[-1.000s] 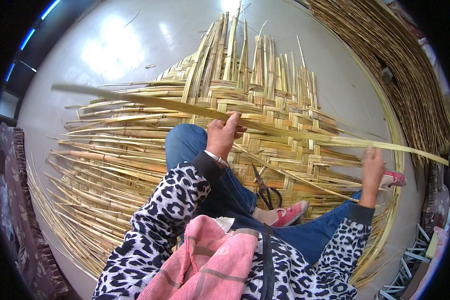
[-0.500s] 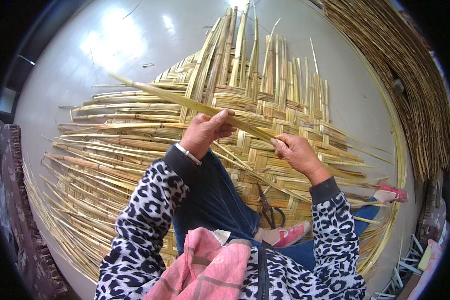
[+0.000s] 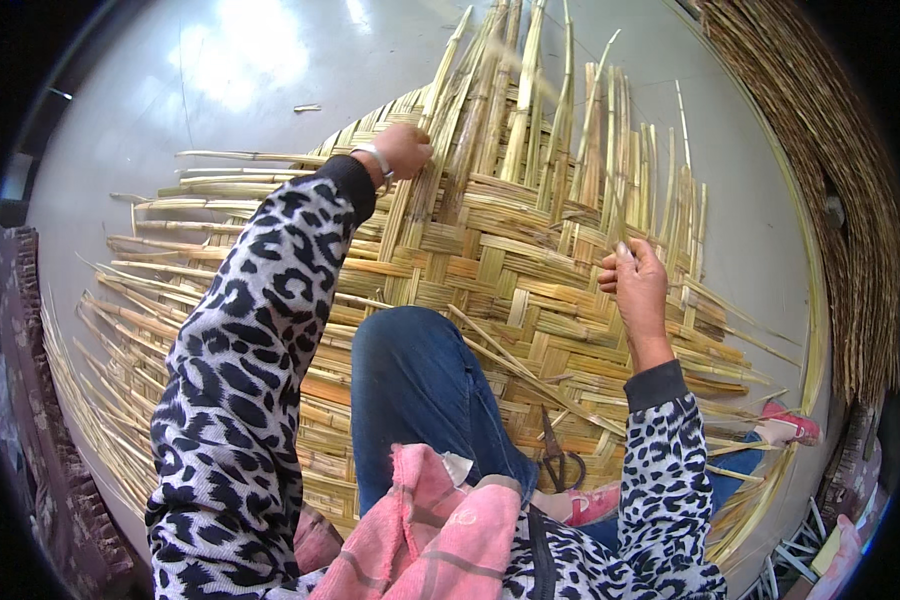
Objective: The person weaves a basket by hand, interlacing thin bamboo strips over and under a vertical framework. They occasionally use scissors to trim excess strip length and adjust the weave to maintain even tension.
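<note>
A large woven reed mat (image 3: 490, 265) lies on the floor under and ahead of me, with loose strip ends sticking out at its edges. My left hand (image 3: 405, 150) is stretched far forward, its fingers closed at the leftmost of the upright reed strips (image 3: 450, 140); the fingertips are partly hidden. On the right, my right hand (image 3: 638, 285) pinches the near end of a split reed strip (image 3: 618, 205) between thumb and fingers. That strip rises away from the hand over the mat, and its far part is smeared by motion.
Scissors (image 3: 560, 462) with dark handles lie on the mat by my pink shoe (image 3: 595, 503). My bent knee (image 3: 410, 350) covers part of the weave. A big bundle of thin brown stalks (image 3: 810, 180) stands at the right. One small reed scrap (image 3: 307, 108) is on the grey floor.
Both hands held the split strip across my front before. The left hand has let go of it and reached forward to the upright strips; the right has moved right, swinging the strip upward.
</note>
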The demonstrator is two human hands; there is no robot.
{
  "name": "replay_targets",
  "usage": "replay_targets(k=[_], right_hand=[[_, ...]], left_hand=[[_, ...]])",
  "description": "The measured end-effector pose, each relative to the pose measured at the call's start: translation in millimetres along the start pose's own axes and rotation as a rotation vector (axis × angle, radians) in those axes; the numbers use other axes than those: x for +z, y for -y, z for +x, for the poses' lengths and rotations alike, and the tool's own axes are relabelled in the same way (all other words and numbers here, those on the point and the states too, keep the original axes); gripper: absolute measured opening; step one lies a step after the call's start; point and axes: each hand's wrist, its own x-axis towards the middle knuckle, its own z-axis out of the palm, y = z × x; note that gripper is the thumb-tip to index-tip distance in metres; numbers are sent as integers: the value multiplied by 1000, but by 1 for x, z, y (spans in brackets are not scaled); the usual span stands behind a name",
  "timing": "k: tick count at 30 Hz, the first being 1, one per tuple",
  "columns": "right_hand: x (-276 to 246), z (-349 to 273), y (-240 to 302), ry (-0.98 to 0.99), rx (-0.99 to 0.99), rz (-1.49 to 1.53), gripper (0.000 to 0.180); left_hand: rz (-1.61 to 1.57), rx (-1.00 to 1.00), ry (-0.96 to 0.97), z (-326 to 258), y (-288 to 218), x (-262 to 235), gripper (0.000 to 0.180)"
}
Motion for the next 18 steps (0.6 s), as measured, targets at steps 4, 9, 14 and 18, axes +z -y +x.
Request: replay_targets(k=[4, 9, 14, 18], right_hand=[[22, 0, -21, 7, 79, 141, 20], [54, -11, -51, -213, -21, -291, 19], [70, -14, -63, -350, -205, -681, 19], [74, -15, -63, -388, -251, -749, 18]], left_hand=[[132, -4, -42, 17, 2, -6, 35], [193, 195, -321, -30, 17, -25, 29], [579, 427, -441, -156, 38, 7, 25], [689, 294, -400, -208, 53, 33, 44]])
